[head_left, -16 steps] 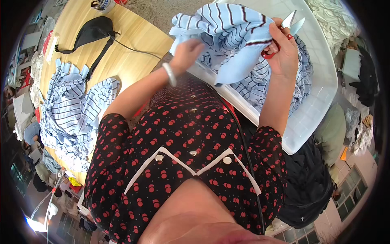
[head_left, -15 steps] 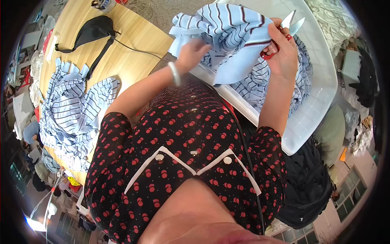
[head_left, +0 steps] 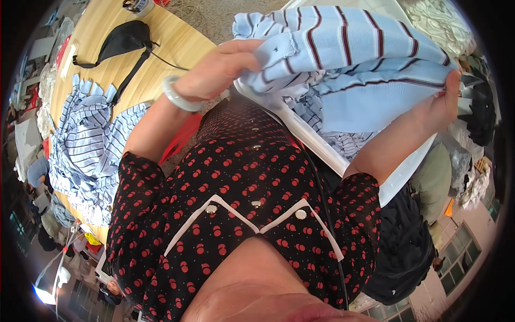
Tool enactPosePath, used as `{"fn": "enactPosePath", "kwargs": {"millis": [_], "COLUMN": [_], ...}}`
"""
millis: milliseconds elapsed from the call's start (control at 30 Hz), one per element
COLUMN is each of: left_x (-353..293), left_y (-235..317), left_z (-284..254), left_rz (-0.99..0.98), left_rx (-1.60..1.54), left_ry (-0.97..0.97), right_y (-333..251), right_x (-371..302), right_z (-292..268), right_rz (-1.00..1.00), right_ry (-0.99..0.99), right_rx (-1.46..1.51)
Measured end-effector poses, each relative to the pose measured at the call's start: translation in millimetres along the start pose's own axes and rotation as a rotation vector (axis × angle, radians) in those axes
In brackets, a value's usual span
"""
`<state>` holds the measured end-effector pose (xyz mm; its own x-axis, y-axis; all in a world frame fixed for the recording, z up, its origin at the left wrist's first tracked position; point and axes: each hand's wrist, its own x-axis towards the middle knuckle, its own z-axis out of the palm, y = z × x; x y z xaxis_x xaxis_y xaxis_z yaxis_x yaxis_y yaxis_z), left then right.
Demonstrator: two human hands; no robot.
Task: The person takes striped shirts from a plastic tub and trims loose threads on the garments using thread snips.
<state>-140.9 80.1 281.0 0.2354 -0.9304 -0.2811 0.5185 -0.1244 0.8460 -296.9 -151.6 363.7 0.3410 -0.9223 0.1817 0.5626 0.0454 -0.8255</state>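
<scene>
A light blue knit garment [head_left: 343, 48] with dark stripes is stretched out between my two hands, above a white plastic bin [head_left: 316, 140]. My left hand [head_left: 228, 67] pinches its left end, beside a short plain blue strip with a small dark mark. At the other end, my right hand [head_left: 442, 104] is closed on the garment's edge. Scissors [head_left: 470, 81] stay in that same hand, blades pointing outward to the right; their red handles are mostly hidden. More striped knit pieces [head_left: 348, 144] lie in the bin under the garment.
On the left, a wooden table [head_left: 177, 40] carries a black pouch [head_left: 126, 40] with a strap, a heap of striped blue pieces [head_left: 88, 139] and a tin [head_left: 139, 6]. Black cloth [head_left: 402, 247] is piled right of me, and white fabric [head_left: 440, 24] lies beyond the bin.
My left hand has taken hold of the garment's left end. My right hand has moved right with the scissors, and the bunched garment is now spread wide between both hands.
</scene>
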Motion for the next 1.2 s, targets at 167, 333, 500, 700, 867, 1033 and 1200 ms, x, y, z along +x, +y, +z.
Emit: {"fn": "enactPosePath", "kwargs": {"millis": [167, 333, 500, 700, 867, 1033, 1200], "left_x": [-35.5, -42.9, -38.1, -37.3, -38.7, -38.5, -38.0], "left_y": [29.5, 32.1, -5.2, -7.5, -5.3, -6.9, -6.5], "left_z": [-13.7, -18.0, -26.4, -29.0, -27.6, -28.5, -28.9], "left_rz": [0.036, 0.145, 0.061, 0.033, 0.026, 0.006, -0.011], "left_rx": [-0.177, -0.104, -0.144, -0.111, -0.122, -0.091, -0.104], "left_ry": [0.134, 0.166, 0.361, 0.199, 0.191, 0.202, 0.175], "right_y": [32.8, 66.4, 105.3, 112.6, 112.8, 116.1, 118.9], "right_x": [9.9, 7.2, -41.8, -88.9, -91.1, -90.6, -90.0], "right_z": [-0.3, 0.3, 4.2, 26.6, 34.9, 35.9, 33.1], "right_rz": [0.109, 0.111, 0.225, 0.168, 0.135, 0.129, 0.11], "right_ry": [-0.099, -0.372, -0.793, -1.058, -1.154, -1.151, -1.132], "right_rx": [-0.037, -0.419, -0.794, -0.831, -0.796, -0.768, -0.763]}}
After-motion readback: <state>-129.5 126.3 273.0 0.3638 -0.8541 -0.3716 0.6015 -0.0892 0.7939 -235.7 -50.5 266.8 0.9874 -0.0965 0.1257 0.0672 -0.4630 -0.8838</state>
